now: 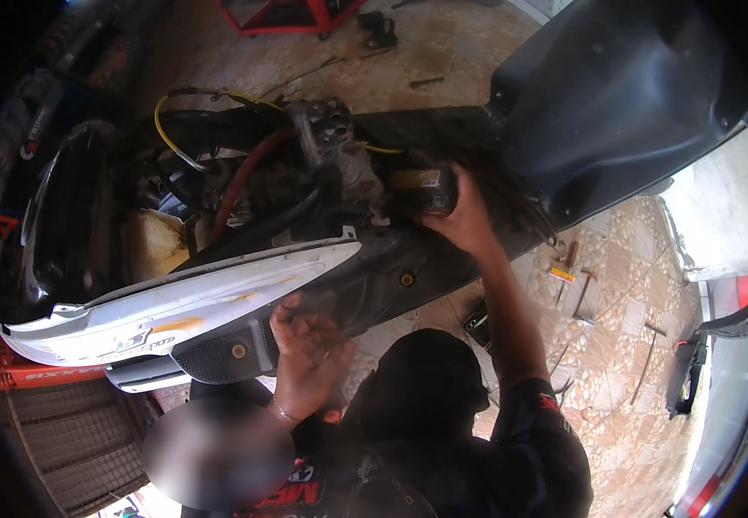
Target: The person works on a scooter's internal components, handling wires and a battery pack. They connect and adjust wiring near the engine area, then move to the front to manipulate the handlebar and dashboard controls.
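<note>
Black box [419, 193], a battery by its shape, sits just right of the frame's centre line and above the middle, at the dark body of the scooter. Our right hand [464, 214] is closed about its right-hand end, the thumb along the lower edge and the fingers round the far side. We cannot tell whether the box rests on anything beneath.

From that grip, the box lies to the left in the frame, so we hold one end while most of its length reaches away from the palm. Its long axis seems to run roughly left to right, near crosswise to our forearm, which rises from the lower right. The free end points left, toward the grey metal part [326, 129] and the reddish hose [240, 181]; that end is too dark for us to say whether it touches anything. A pale label [417, 179] shows along its upper side.

Our right hand is plainly the nearer one. Our left hand [312, 350] is well apart, below and left of centre, loosely spread with fingers half curled and nothing visible in it, its fingertips near the lower edge of the white side panel [218, 306].
</note>
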Demonstrator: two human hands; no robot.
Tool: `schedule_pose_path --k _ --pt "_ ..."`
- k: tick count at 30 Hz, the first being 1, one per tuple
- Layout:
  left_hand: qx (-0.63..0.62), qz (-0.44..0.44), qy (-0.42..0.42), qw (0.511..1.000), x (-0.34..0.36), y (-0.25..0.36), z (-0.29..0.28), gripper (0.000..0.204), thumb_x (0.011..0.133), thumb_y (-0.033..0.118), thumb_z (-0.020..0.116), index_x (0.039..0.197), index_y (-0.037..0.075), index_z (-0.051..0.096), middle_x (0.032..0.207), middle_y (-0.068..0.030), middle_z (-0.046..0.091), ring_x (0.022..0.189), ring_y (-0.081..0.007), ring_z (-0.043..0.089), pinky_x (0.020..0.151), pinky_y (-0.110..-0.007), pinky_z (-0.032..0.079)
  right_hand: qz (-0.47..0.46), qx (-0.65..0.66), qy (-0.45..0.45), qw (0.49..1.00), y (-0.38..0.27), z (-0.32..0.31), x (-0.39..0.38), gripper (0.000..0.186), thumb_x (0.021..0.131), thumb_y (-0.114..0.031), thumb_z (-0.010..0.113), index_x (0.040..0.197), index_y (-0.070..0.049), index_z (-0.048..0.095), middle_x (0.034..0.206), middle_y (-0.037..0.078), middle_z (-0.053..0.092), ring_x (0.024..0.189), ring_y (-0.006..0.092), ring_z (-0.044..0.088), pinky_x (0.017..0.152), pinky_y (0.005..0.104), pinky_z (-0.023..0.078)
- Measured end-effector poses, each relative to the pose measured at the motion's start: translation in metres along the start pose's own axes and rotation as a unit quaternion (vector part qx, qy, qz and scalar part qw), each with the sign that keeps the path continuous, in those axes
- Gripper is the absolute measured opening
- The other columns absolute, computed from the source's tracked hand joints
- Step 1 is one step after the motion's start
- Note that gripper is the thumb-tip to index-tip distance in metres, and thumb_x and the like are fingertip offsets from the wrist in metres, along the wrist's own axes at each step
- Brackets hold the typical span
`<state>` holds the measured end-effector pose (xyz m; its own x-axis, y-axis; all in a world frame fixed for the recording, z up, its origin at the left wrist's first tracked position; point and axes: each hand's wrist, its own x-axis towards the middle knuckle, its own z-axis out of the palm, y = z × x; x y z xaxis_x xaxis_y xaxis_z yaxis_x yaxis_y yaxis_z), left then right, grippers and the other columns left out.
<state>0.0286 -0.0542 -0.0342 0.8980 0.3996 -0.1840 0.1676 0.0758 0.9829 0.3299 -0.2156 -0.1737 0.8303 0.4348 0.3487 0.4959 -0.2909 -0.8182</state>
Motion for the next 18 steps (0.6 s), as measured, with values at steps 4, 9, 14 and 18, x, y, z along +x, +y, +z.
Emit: schedule_pose_path --k 4,9,14,18 --pt "-0.001 -0.002 0.010 1.000 0.000 -0.002 0.001 0.089 0.083 -0.015 0.064 0.148 0.020 0.015 0.112 -0.0095 0.047 0.096 -0.0170 0.059 0.081 -0.031 0.053 0.009 0.039 0.006 0.999 0.004 0.001 -0.007 0.101 0.061 -0.029 0.094 0.142 -0.003 0.041 0.135 0.022 0.052 0.127 0.0394 0.051 0.108 0.0445 0.042" --pt "-0.013 0.011 0.000 1.000 0.001 -0.004 -0.001 0.089 0.084 -0.015 0.064 0.148 0.020 0.015 0.113 -0.0095 0.047 0.097 -0.0170 0.060 0.081 -0.030 0.053 0.012 0.071 0.014 0.997 -0.004 -0.002 -0.012 0.099 0.061 -0.028 0.095 0.141 -0.003 0.042 0.132 0.021 0.054 0.124 0.0376 0.053 0.106 0.0438 0.043" --pt "-0.021 -0.003 -0.007 1.000 0.001 -0.001 -0.002 0.090 0.083 -0.015 0.064 0.149 0.021 0.014 0.113 -0.0096 0.047 0.097 -0.0171 0.060 0.081 -0.030 0.053 0.047 0.061 0.040 0.996 -0.024 -0.020 -0.020 0.093 0.061 -0.027 0.095 0.135 -0.002 0.045 0.126 0.018 0.057 0.122 0.0303 0.055 0.103 0.0397 0.045" --pt "-0.024 -0.019 -0.007 0.999 -0.001 0.001 -0.003 0.092 0.082 -0.017 0.063 0.149 0.021 0.014 0.113 -0.0099 0.047 0.096 -0.0173 0.059 0.081 -0.031 0.054 0.125 0.119 0.107 0.979 -0.027 -0.043 -0.044 0.092 0.063 -0.021 0.095 0.136 -0.002 0.042 0.124 0.016 0.056 0.122 0.0252 0.054 0.102 0.0376 0.047"
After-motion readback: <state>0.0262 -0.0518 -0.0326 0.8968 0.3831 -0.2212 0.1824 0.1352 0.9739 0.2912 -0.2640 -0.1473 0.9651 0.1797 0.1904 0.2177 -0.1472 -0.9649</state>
